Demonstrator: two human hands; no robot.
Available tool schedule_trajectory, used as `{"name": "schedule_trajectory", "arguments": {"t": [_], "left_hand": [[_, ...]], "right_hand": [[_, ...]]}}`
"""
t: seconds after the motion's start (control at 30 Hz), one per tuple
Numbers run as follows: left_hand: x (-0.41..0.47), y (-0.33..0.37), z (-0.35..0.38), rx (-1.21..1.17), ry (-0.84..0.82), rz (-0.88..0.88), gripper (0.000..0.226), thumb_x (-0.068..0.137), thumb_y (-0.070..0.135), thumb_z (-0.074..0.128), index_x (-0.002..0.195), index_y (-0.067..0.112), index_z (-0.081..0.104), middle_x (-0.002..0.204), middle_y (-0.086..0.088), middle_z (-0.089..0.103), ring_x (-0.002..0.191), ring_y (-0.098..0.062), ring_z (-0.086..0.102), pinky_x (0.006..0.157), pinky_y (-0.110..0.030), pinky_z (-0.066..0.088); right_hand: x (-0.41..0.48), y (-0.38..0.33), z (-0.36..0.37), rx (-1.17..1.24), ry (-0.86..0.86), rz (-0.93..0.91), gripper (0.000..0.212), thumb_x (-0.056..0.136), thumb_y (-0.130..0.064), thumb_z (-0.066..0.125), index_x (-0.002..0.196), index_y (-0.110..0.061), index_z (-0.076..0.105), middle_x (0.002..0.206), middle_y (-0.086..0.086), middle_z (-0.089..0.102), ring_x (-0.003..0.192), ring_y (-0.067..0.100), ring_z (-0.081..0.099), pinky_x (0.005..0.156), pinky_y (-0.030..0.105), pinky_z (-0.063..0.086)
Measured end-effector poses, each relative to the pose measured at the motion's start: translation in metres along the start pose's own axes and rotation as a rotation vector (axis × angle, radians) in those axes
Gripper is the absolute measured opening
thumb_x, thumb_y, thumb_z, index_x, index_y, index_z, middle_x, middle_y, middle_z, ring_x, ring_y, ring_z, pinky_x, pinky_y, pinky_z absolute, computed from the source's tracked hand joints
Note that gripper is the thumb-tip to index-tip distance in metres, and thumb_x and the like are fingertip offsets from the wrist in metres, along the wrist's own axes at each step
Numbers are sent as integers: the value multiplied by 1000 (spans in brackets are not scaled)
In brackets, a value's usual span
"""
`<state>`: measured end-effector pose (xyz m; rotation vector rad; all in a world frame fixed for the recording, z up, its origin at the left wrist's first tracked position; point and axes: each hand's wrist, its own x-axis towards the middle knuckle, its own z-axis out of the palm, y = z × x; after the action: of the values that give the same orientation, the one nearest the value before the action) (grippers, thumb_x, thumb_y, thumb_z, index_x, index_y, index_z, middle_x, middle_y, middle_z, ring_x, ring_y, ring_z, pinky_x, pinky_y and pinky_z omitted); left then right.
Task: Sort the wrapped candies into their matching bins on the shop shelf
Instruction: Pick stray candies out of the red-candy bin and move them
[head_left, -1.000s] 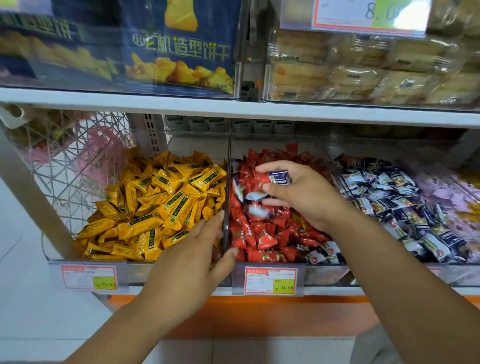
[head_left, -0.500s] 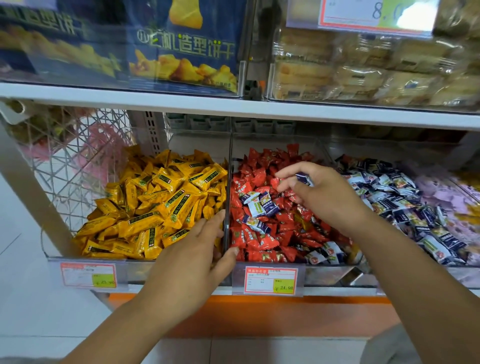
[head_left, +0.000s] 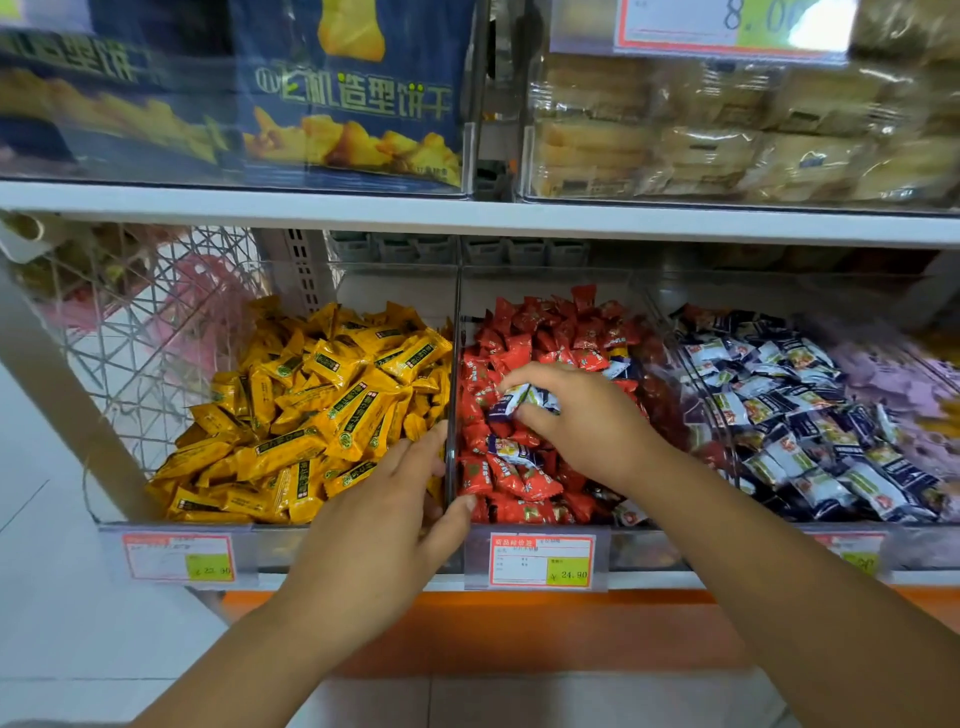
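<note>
Three clear bins stand side by side on the lower shelf: yellow candies (head_left: 322, 410) on the left, red candies (head_left: 524, 343) in the middle, blue-and-white candies (head_left: 789, 415) on the right. My right hand (head_left: 587, 421) is over the red bin and pinches blue-and-white candies (head_left: 524, 400) between thumb and fingers. Another blue-and-white candy (head_left: 514, 451) lies among the red ones just below it. My left hand (head_left: 384, 525) rests with straight fingers on the clear divider (head_left: 457, 322) between the yellow and red bins, at their front edge.
A white shelf board (head_left: 467, 215) runs close above the bins, with biscuit boxes and wrapped cakes on it. Price tags (head_left: 540, 561) hang on the front rail. A wire basket (head_left: 156, 322) sits left of the yellow bin. Purple candies (head_left: 904, 379) fill the far right.
My right hand went right toward the blue-and-white bin with a candy, then came back left over the red bin and now pinches blue-and-white candies there. My left hand stayed put.
</note>
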<state>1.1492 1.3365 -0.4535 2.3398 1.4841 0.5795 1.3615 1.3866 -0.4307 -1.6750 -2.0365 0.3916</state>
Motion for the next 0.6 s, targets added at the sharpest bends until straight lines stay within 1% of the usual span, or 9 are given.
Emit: {"name": "schedule_trajectory", "arguments": {"t": [0.07,0.13,0.17,0.2,0.23,0.3,0.37,0.5,0.6], "left_hand": [[0,0,0,-6,1,1,69,83,64,28,148,46,12,116,29,39,87,4,55,57,-13,36],[0,0,-1,-11,6,5,70,82,64,28,148,46,13,117,28,41,88,3,56,60,-18,40],[0,0,-1,-10,10,7,70,82,64,28,148,45,13,118,27,42,89,2,57,61,-20,42],[0,-1,-1,-7,15,9,70,82,64,28,148,44,15,120,26,43,91,0,58,63,-22,44],[0,-1,-1,-4,20,11,70,82,63,29,148,44,16,122,24,45,95,-1,58,65,-23,45],[0,-1,0,8,28,16,69,83,62,30,148,42,17,124,21,46,100,-3,58,67,-24,44],[0,-1,0,18,29,20,69,83,62,30,148,42,18,124,20,46,101,-2,58,65,-22,41],[-1,-2,1,21,29,25,70,84,62,31,149,42,16,124,20,46,102,-2,58,64,-20,39],[0,-2,1,14,25,27,68,86,61,33,149,42,17,118,22,45,97,0,58,61,-17,37]], "right_hand": [[-1,1,-11,74,27,9,22,94,-28,59,113,-38,63,113,-8,65,88,9,62,81,33,49],[-4,1,-26,124,-14,44,17,94,-32,58,109,-38,61,98,-10,65,67,-1,55,64,25,44],[-7,1,-31,129,-60,56,16,94,-35,58,109,-37,60,94,-12,63,64,-2,52,59,21,39],[-10,0,-34,126,-103,56,16,94,-37,58,109,-37,60,94,-13,61,69,-3,52,60,20,37],[-13,0,-34,124,-137,49,15,93,-37,60,108,-37,59,96,-12,61,77,-3,53,64,21,39],[-17,-6,-24,139,-178,27,15,90,-35,64,105,-37,59,102,-9,64,87,4,58,76,29,48],[-20,-12,-10,141,-197,-6,18,88,-29,67,104,-35,61,103,-10,65,91,9,60,81,35,51],[-20,-14,2,68,-180,-61,25,88,-16,62,108,-32,63,106,-13,61,87,4,55,72,23,44],[-21,-9,1,95,-181,-41,27,88,-11,59,103,-32,64,98,-11,64,73,5,57,66,30,48]]}}
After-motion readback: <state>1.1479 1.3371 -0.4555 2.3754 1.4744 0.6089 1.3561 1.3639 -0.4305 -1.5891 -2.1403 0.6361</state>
